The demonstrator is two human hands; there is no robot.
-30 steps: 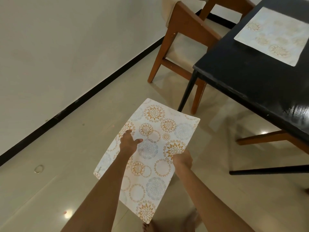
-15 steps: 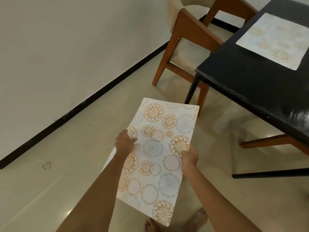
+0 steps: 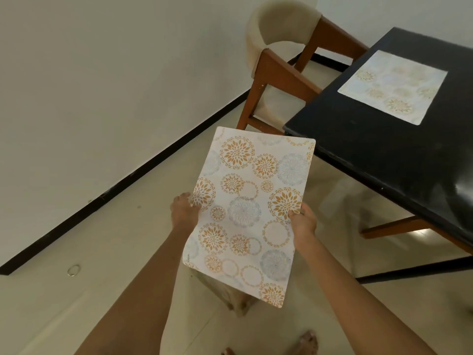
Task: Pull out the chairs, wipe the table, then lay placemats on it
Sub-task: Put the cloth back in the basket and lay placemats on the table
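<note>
I hold a white placemat printed with orange and grey flower circles out in front of me, above the floor. My left hand grips its left edge and my right hand grips its right edge. Its far corner reaches the near corner of the black table. A second placemat of the same pattern lies flat on the table further back. A wooden chair with a beige padded back stands pulled out at the table's left side.
A white wall with a black skirting board runs along the left. A small metal ring lies on the tiled floor at the left. The table's dark leg bar and a wooden chair leg cross under the table at the right. My bare feet show at the bottom.
The placemat has risen and moved forward and right, up to the table's near corner. My left hand shifted from lying on top of the mat to gripping its left edge.
</note>
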